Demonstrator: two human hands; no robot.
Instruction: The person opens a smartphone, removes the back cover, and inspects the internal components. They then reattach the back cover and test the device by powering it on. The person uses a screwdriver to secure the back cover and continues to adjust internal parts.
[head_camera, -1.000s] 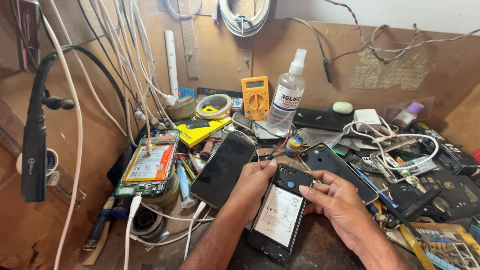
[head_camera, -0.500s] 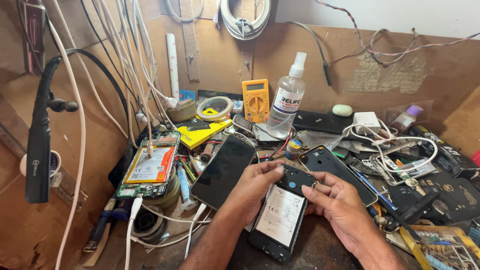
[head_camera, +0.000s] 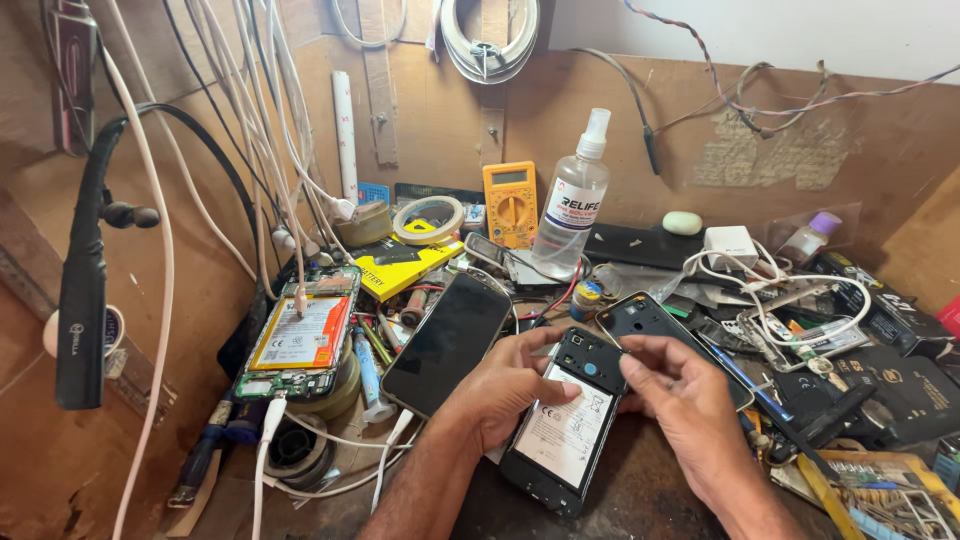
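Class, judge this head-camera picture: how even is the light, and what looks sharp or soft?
Head view: daylight from the right brightens the white wall; left brown board sits in shade; the opened black phone with white battery and both hands stay sharp; mild wide-angle bending at edges.

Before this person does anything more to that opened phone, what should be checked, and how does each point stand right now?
1. Opened phone steadied by left hand: ok.
2. Right hand fingertips at the phone's top edge: ok.
3. Battery label facing up, unobstructed: ok.
4. Loose black back cover lying apart from the phone: ok.
5. Room around the phone: not ok, second phone and cables crowd it.
6. Any screw or small part pinched in the fingers: cannot tell.
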